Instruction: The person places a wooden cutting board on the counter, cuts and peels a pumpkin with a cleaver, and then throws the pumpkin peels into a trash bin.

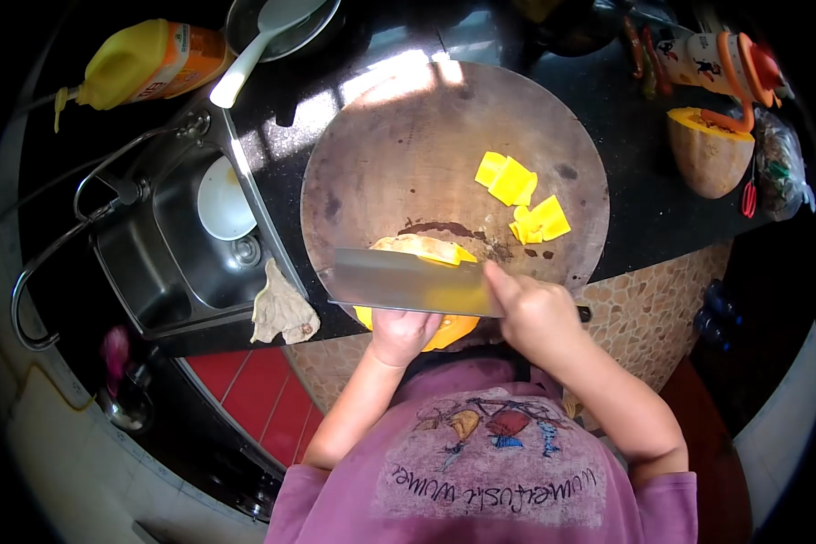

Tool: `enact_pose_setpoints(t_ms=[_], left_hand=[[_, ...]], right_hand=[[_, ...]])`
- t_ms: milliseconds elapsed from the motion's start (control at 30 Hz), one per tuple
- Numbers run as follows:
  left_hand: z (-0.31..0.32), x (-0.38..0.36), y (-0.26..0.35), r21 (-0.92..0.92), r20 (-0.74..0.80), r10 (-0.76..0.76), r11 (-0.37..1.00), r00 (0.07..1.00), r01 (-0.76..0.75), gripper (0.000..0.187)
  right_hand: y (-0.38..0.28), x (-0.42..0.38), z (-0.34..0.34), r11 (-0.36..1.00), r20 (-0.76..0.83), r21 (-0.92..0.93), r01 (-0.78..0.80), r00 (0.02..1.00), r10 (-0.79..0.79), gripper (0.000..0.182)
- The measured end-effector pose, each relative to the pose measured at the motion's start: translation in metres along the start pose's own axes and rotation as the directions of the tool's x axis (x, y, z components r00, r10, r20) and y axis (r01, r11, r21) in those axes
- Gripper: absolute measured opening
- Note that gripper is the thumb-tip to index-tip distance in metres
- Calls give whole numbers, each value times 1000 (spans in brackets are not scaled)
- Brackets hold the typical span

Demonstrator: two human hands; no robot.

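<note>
A wide cleaver [408, 282] is in my right hand [537, 313], its blade pointing left across the near edge of the round wooden board [381, 163]. Beneath and around the blade lies an orange pumpkin piece [451, 332] with pale rind showing behind the blade. My left hand [402, 334] is on the near side of this piece, partly covered by the blade, with its fingers hidden. Yellow slices [512, 180] lie on the right half of the board, and a second small group of slices [542, 220] lies just nearer to me.
A steel sink [172, 281] with a white bowl [226, 199] is at left, a cloth [283, 306] on its corner. Behind are a yellow bottle [159, 62] and a pan with a white ladle [236, 77]. A cut pumpkin half [709, 159] and red-handled scissors [749, 199] lie right.
</note>
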State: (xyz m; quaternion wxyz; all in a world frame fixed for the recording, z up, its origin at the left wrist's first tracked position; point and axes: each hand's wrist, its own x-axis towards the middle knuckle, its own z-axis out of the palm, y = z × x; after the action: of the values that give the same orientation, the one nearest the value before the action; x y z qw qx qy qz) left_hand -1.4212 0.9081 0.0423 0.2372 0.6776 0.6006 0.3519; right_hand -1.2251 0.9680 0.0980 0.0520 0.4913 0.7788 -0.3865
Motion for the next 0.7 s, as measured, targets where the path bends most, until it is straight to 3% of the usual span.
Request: enact_pose_setpoints(t_ms=[133,267,500,567,700], left_hand=[[-2,1,2,24,0,-11,1000,1000,11,33],[-1,0,5,161,13,3,987,1000,-5,34],[-3,-1,3,168,9,18,986,1000,-20,32],[-10,2,6,151,68,25,988,997,-35,27],[-73,13,13,136,46,224,964,973,-229,35]], right_hand=[[12,-5,-4,995,52,-76,-67,996,72,55],[-2,23,-2,998,96,-55,-2,995,7,44],[-2,19,3,994,68,-102,30,997,-24,39],[-2,20,4,997,97,-75,24,995,-17,38],[1,21,7,996,118,-92,10,993,1,37]])
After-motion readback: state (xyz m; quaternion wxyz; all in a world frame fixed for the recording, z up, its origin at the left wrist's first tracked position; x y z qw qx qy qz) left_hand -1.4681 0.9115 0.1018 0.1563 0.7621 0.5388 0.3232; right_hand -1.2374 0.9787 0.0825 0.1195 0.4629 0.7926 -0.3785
